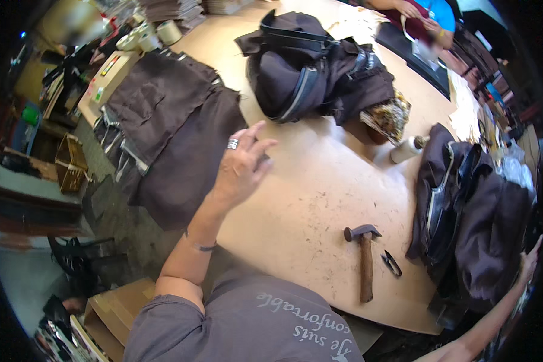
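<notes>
Zippered dark-brown cloth bundle [487,241] lies at three o'clock on the worktop [320,172], its long axis running roughly twelve to six. From the right hand [529,263], the nearer of the two hands, it sits at ten o'clock, just beside the fingers (whether they grip it, I cannot tell). The left hand [238,174] is open and empty, well apart. At eight o'clock stands an open cardboard box [123,303], contents unclear.

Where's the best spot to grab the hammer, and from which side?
Probably the wooden handle, from the near, left side: the hammer lies flat, its metal head at the far end and the straight handle pointing back this way, while the snips lie close on its right.
</notes>
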